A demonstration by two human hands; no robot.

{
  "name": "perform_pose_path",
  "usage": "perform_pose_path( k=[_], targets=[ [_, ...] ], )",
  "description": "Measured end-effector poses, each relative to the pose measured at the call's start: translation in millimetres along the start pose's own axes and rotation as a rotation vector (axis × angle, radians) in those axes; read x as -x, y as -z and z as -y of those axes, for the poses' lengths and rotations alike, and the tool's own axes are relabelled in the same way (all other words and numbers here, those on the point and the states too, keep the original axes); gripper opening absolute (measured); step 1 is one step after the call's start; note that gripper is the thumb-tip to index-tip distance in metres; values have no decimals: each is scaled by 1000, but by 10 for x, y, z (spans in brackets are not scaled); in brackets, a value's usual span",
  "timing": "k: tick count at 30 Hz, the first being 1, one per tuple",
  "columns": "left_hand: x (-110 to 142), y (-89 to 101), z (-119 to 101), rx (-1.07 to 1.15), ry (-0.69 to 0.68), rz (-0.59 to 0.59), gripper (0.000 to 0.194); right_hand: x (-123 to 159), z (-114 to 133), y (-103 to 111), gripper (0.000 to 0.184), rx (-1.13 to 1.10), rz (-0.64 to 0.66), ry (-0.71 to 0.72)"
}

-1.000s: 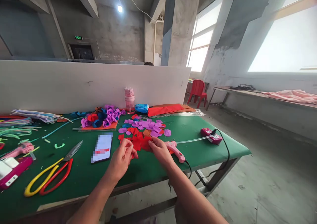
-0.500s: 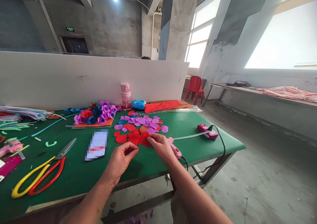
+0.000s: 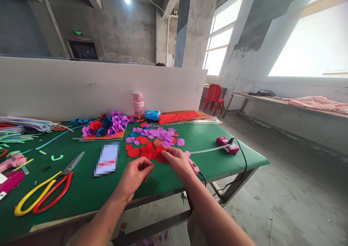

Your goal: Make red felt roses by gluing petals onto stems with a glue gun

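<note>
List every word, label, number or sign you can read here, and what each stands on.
"EXIT": green sign above the dark doorway; the characters over that word are too small to read.
Writing on the far wall: too faint and small to read.
Phone screen: pixelated, unreadable.
Magenta box: markings too small to read.

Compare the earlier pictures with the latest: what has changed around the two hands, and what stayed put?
The left hand has drawn back and to the right, uncovering more of the red pieces. The right hand still pinches a red piece. Apart from the shifted view, the scissors, phone and pink glue gun stayed put.
</note>
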State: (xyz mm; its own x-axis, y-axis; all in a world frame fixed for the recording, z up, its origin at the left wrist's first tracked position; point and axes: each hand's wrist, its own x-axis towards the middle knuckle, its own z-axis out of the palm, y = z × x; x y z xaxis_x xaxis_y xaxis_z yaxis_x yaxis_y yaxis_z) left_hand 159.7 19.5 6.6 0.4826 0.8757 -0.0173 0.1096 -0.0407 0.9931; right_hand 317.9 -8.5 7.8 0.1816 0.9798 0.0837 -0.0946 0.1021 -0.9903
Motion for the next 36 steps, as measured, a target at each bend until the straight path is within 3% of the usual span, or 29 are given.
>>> perform_pose_path(
  k=[19, 30, 36],
  targets=[
    [-12, -31, 4, -4, 3, -11, 28, 36, 44, -35, 24, -155, 66, -24],
    [-25, -40, 37, 16, -3, -41, 24, 32, 29, -85, 24, -241, 32, -10],
    [-22, -49, 30, 14, -8, -50, 25, 33, 37, -99, 29, -177, -20, 1]
  ],
)
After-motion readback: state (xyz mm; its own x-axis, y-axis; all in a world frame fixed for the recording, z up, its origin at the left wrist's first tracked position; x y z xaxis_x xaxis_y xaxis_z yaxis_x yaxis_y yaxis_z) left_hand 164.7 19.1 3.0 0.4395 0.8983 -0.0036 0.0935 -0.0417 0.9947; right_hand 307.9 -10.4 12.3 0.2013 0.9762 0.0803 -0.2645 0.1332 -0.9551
